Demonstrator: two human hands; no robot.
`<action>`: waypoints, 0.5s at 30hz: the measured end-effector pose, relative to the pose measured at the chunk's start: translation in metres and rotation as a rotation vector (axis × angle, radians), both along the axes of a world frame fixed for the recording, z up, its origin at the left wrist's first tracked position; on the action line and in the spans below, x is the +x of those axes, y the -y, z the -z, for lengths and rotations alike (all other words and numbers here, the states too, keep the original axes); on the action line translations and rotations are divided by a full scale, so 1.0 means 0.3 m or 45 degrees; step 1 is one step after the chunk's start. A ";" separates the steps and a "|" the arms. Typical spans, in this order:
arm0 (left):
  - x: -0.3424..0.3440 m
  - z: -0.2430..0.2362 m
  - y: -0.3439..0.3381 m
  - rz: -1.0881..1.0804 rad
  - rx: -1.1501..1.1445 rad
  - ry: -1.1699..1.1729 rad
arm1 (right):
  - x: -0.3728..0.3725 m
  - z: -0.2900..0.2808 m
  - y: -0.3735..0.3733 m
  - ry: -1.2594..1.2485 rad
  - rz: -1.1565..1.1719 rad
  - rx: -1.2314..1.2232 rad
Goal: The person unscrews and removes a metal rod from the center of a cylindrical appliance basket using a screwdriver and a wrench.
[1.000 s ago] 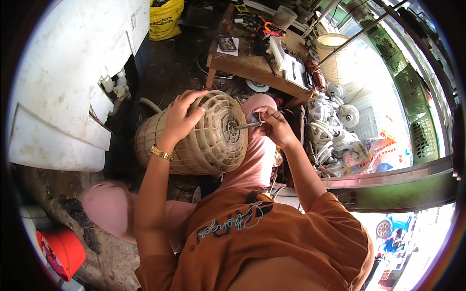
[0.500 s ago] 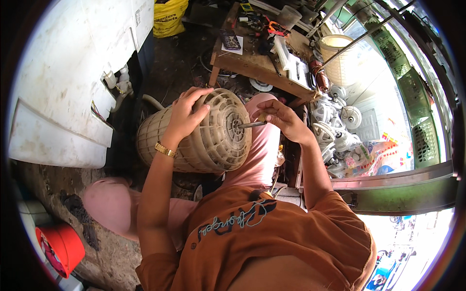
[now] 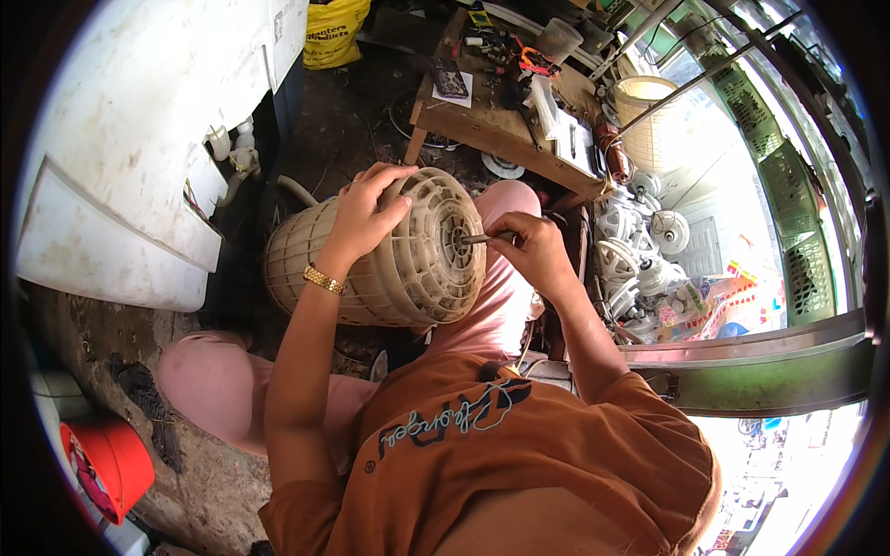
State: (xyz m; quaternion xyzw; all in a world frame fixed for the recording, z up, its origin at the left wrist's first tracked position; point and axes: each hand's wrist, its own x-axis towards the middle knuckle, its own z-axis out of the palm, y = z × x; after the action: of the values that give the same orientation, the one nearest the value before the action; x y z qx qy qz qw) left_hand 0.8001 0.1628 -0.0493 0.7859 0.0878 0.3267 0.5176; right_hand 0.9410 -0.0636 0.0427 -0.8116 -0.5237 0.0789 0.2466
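A dirty beige plastic spin tub (image 3: pixel 362 264) lies on its side across my lap, its ribbed base facing right. My left hand (image 3: pixel 371 211) rests on top of the tub near the base rim, fingers spread over the ribs. A thin grey metal shaft (image 3: pixel 475 239) sticks out from the hub in the middle of the base. My right hand (image 3: pixel 528 246) is closed round the outer end of this shaft, thumb and fingers pinching it. Whether anything else sits inside the pinch is hidden by the fingers.
A wooden table (image 3: pixel 482 130) with tools and papers stands ahead. White plastic parts (image 3: pixel 640 246) are piled at the right beside a green-framed window. A white appliance casing (image 3: pixel 139 157) stands at the left. A red bucket (image 3: pixel 125 468) is at lower left, and a yellow bag (image 3: pixel 331 35) lies beyond.
My right hand has moved left along the shaft toward the base, and its fingers have closed more fully round it. The left hand keeps its place on the tub.
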 end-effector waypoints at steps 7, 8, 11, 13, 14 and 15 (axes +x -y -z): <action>-0.002 0.013 -0.009 -0.033 -0.008 -0.034 | 0.038 -0.013 0.015 0.119 -0.060 -0.113; 0.000 0.015 -0.008 -0.034 -0.011 -0.025 | 0.041 -0.036 0.016 0.166 -0.115 -0.188; 0.004 0.021 -0.003 -0.032 -0.021 -0.001 | 0.069 -0.080 0.009 0.356 -0.369 -0.217; 0.005 0.023 -0.003 -0.023 -0.025 0.014 | 0.069 -0.109 -0.007 0.386 -0.432 -0.307; 0.005 0.026 -0.004 -0.028 -0.018 0.006 | 0.078 -0.116 -0.021 0.384 -0.471 -0.348; 0.005 0.029 -0.006 -0.034 -0.010 -0.003 | 0.085 -0.118 -0.028 0.383 -0.511 -0.388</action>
State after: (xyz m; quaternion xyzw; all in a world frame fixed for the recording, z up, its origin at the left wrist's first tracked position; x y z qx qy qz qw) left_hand 0.8016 0.1645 -0.0581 0.7831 0.0999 0.3324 0.5161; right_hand 0.9664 -0.0552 0.0780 -0.7221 -0.6865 0.0827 0.0209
